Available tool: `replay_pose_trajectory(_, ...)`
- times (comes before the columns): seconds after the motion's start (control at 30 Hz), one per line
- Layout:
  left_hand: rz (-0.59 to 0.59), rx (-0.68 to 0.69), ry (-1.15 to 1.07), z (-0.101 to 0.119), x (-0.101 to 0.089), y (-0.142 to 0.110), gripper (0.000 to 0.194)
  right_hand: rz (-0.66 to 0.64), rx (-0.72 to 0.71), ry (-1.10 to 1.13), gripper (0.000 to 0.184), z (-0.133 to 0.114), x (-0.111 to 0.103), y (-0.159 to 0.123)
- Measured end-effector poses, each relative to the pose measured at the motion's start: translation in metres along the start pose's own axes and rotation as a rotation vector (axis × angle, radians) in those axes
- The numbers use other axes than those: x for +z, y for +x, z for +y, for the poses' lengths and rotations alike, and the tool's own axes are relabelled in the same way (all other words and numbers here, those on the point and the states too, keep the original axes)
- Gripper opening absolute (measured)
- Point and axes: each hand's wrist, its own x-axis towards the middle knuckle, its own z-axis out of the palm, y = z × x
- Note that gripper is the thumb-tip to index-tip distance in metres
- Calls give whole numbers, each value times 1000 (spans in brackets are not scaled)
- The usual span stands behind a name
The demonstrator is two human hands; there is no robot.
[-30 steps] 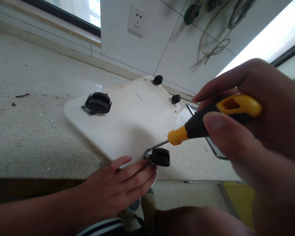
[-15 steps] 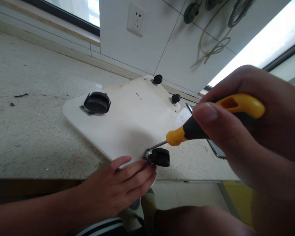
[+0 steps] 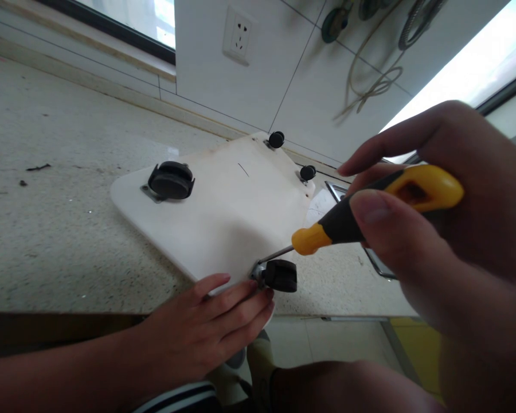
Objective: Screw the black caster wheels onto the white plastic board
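Note:
A white board (image 3: 223, 212) lies on the speckled counter with black caster wheels at its corners. My left hand (image 3: 206, 330) rests flat, fingers stretched, on the board's near corner beside the nearest caster (image 3: 279, 275). My right hand (image 3: 438, 229) is wrapped round the yellow and black handle of a screwdriver (image 3: 370, 209). Its metal tip meets the metal plate of that near caster. Another caster (image 3: 171, 180) sits at the left corner, and two smaller ones (image 3: 276, 139) (image 3: 308, 172) at the far edge.
The counter (image 3: 47, 229) ends at a front edge just below my left hand. A wall socket (image 3: 238, 35) and hanging cords (image 3: 374, 80) are on the tiled wall behind. A metal-rimmed sink edge (image 3: 376, 264) lies right of the board.
My right hand has turned on the screwdriver handle: the thumb shifted and the forefinger stretched out again. The tip stays at the near caster. The left hand has not moved.

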Motion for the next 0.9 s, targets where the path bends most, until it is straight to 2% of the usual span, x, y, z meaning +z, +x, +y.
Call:
replay_pose_trajectory(0.13,-8,1,0,-1,-1,1,45,45,-63,-131,23,2,1,0)
replay_pose_trajectory(0.2,-5,5,1,-2,-1,1,44,24,-80,-153,21,3,1,0)
replay_pose_trajectory(0.37,3,10,16,-1,0,1,45,-13,-50,-27,12,1,2,1)
replay_pose_trajectory(0.57,0,11,12,-1,0,1,45,20,-59,60,19,-1,1,4)
replay_pose_trajectory(0.9,3,4,-13,0,-1,1,45,36,-53,-66,12,3,1,0)
